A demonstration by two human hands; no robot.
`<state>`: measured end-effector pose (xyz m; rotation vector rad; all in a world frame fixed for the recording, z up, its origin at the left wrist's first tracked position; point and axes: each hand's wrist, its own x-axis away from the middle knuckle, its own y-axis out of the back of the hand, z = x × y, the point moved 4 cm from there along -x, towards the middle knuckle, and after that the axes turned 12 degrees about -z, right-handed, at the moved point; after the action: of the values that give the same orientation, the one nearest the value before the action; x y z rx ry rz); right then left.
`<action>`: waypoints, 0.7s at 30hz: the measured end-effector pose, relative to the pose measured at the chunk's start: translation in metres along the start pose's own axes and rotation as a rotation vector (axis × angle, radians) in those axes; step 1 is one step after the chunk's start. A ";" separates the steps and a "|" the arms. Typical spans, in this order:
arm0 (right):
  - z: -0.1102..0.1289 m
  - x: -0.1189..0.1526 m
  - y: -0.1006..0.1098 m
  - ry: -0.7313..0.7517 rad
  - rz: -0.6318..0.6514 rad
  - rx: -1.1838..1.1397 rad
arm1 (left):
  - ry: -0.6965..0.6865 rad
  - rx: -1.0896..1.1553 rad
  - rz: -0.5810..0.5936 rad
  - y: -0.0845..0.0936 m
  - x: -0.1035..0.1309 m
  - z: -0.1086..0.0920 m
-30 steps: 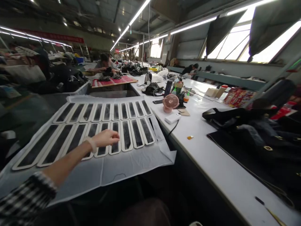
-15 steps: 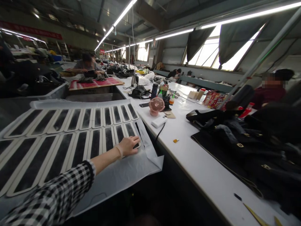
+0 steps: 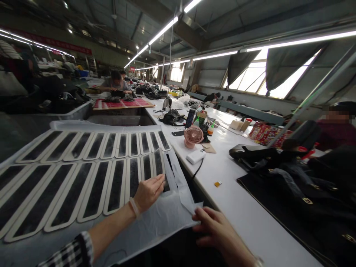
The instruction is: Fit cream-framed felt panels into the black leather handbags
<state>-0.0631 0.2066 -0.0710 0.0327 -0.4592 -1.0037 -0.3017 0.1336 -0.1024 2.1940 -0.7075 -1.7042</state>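
Observation:
Two rows of long black panels with pale, rounded borders point(image 3: 96, 178) lie on a whitish plastic sheet point(image 3: 155, 218). My left hand point(image 3: 150, 193) is closed on the near end of the rightmost front-row panel point(image 3: 158, 163), which looks lifted and bent off the sheet. Beneath it a dark patch shows on the sheet; my fingers hide the panel's gripped end. My right hand point(image 3: 215, 228) hovers by the sheet's right corner, fingers apart and slightly curled, with nothing visible in them. Whether its fingertips touch the corner I cannot tell.
A white table point(image 3: 219, 200) runs along the right, a dark gap separating it from the sheet. On it are a pink fan point(image 3: 193, 136), a white power bank point(image 3: 195, 156), a small brush point(image 3: 217, 184) and black bags point(image 3: 300, 189). Other people sit farther off.
My left hand has drawn back toward me and closed on the rightmost front panel, raising it. My right hand has come into view from below. The view has shifted slightly.

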 end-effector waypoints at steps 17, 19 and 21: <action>0.034 -0.150 -0.145 0.266 -0.201 0.265 | 0.175 0.049 0.195 -0.014 0.050 0.013; 0.028 -0.155 -0.147 0.239 -0.183 0.238 | 0.194 0.062 0.208 -0.016 0.051 0.014; 0.022 -0.161 -0.149 0.215 -0.162 0.200 | 0.192 0.073 0.210 -0.017 0.050 0.015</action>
<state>-0.2640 0.2614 -0.1435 0.3588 -0.3620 -1.0957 -0.3033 0.1222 -0.1558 2.2043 -0.9247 -1.3657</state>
